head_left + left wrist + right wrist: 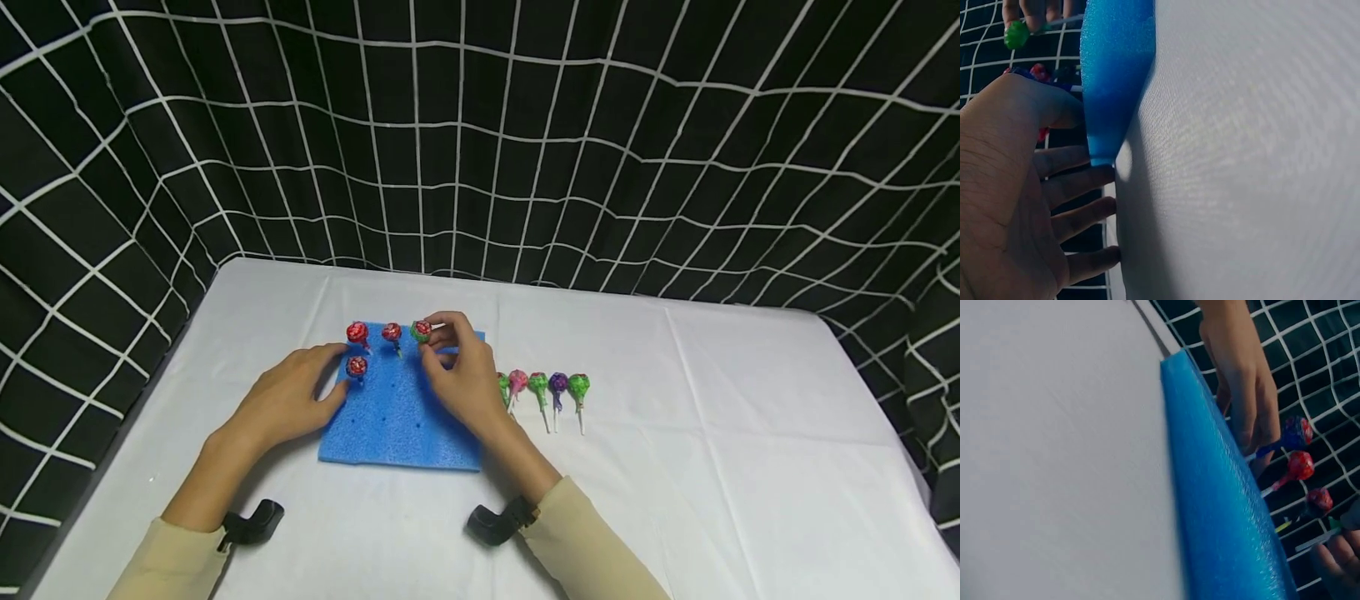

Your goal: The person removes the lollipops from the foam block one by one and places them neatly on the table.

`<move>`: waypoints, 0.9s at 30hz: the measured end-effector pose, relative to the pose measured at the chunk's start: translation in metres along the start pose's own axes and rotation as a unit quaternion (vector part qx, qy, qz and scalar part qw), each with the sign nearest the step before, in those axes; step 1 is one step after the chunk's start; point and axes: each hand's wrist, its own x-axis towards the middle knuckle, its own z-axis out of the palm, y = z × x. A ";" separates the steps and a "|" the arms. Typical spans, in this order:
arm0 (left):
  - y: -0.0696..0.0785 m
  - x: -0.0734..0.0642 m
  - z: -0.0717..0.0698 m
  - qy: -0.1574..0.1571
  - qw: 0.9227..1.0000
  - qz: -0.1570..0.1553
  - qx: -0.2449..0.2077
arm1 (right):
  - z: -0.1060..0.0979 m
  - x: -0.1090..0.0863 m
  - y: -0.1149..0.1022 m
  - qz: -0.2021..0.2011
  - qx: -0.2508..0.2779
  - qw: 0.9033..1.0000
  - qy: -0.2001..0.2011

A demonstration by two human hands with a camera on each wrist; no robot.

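- The person's left hand (288,396) is at the left edge of the foam board, its fingers and thumb spread apart beside the nearest lollipop.
- The blue foam board (442,446) lies flat on the white table (712,500), with small dark holes in its surface.
- At its far left corner stands a red lollipop (357,332), stick down in the foam.
- Just below that, between the left thumb and fingers, stands a red-and-blue lollipop (357,367).
- To the right, along the far edge, a dark-red lollipop (392,332) stands on a yellowish stick.
- Next along that edge, a green-and-red lollipop (420,332) is over the board, pinched between the fingertips and thumb of the right hand (468,383); whether its stick touches the foam cannot be told.
- Right of the board, on the table, lies a row of five: a green lollipop (503,385) partly hidden by the right hand, a pink lollipop (518,381), another green lollipop (538,382), a purple lollipop (558,382) and a last green lollipop (579,386).
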 end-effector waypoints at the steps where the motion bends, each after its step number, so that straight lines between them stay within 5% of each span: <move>1: -0.001 0.000 0.000 0.001 1.000 -0.001 0.000 | 0.000 -0.001 -0.002 0.002 0.003 1.000 -0.004; 16: -0.001 0.002 0.000 -0.007 1.000 -0.001 0.000 | -0.033 -0.015 -0.019 0.066 0.049 0.997 0.001; 27: 0.000 -0.002 0.001 -0.010 1.000 -0.004 0.003 | -0.066 -0.028 -0.022 0.091 0.071 0.992 0.044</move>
